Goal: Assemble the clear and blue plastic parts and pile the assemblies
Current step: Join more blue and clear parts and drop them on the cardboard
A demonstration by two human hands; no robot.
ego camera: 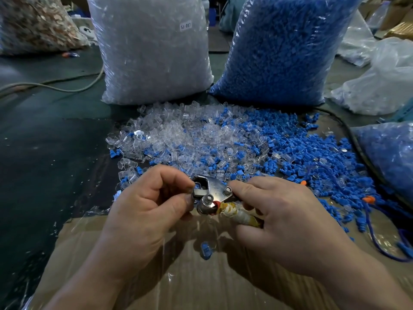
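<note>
Nearest, below both grips, one clear-and-blue assembly (205, 248) lies alone on the cardboard sheet (201, 287). Left grip (143, 204): fingers curled, thumb and forefinger pinched on the head of the metal tool (212, 191). Right grip (283, 220): clamped round the tool's tape-wrapped handle. Whether a part sits in the tool's head cannot be told. Just beyond the grips, loose clear parts (178, 135) and blue parts (312, 157) lie heaped and mixed. Farther off stand a bag of clear parts (152, 52) and a bag of blue parts (283, 48).
</note>
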